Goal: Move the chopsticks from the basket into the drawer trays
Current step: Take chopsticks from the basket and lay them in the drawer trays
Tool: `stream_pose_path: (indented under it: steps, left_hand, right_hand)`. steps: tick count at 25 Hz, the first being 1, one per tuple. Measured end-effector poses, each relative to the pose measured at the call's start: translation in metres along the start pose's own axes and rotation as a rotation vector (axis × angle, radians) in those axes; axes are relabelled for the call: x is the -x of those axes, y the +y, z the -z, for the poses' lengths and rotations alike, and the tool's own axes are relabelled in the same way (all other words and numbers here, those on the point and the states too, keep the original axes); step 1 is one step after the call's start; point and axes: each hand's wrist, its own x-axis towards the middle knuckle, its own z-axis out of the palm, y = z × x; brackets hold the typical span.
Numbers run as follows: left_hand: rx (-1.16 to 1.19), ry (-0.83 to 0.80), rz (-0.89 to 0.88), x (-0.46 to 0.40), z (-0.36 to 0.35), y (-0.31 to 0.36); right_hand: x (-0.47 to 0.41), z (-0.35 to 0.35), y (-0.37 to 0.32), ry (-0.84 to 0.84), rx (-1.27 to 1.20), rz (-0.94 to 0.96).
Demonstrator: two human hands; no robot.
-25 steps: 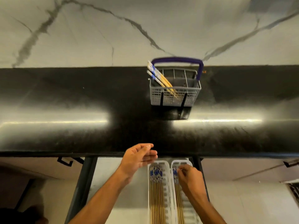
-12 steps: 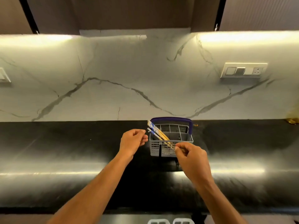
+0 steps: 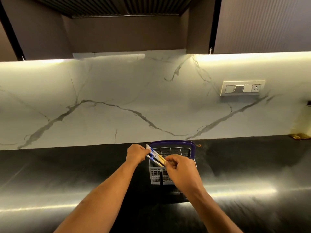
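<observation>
Both hands, over the drawer trays a second ago, now meet at the basket [image 3: 157, 175] on the desk: left hand [image 3: 135, 153] and right hand [image 3: 178, 167] fingers pinch the chopsticks [image 3: 155, 157] leaning toward 10 o'clock, starting another transfer.

The left hand [image 3: 136, 153] is being held curled at 11 o'clock; the right hand [image 3: 180, 169] is being held pinched at 1 o'clock, forearms converging.

One grey basket [image 3: 157, 175] with purple handle. Chopsticks [image 3: 155, 157] in it: at least two, exact count unclear where they overlap. Two hands: left hand [image 3: 136, 153], right hand [image 3: 180, 172]. One switch plate [image 3: 242, 88].
</observation>
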Motion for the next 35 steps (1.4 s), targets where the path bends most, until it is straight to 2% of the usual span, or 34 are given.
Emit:
stream_pose_path:
  steps: [5, 10, 15, 17, 23, 31, 33, 35]
  left_hand:
    - [0.163, -0.007, 0.09, -0.009, -0.008, -0.002]
    - [0.265, 0.029, 0.073, -0.013, -0.016, -0.006]
    - [0.259, 0.016, 0.03, -0.019, 0.0, 0.001]
    - [0.281, -0.011, -0.037, -0.02, 0.019, 0.011]
    - [0.182, -0.069, -0.402, 0.007, 0.1, 0.07]
    - [0.166, -0.263, -0.71, 0.108, 0.167, 0.148]
    - [0.153, -0.273, -0.748, 0.124, 0.175, 0.154]
    - [0.131, -0.28, -0.768, 0.134, 0.18, 0.158]
  right_hand:
    - [-0.003, 0.0, 0.015, 0.011, -0.061, 0.026]
    - [0.003, -0.002, 0.029, 0.017, -0.131, 0.005]
    - [0.004, 0.007, 0.035, 0.039, -0.115, -0.006]
    - [0.004, 0.011, 0.033, 0.057, -0.127, -0.018]
    - [-0.002, 0.028, 0.005, 0.081, -0.176, -0.047]
    - [-0.004, 0.059, -0.046, 0.102, -0.081, 0.153]
    - [0.006, 0.061, -0.048, 0.093, -0.153, 0.197]
    - [0.017, 0.064, -0.05, 0.026, -0.363, 0.198]
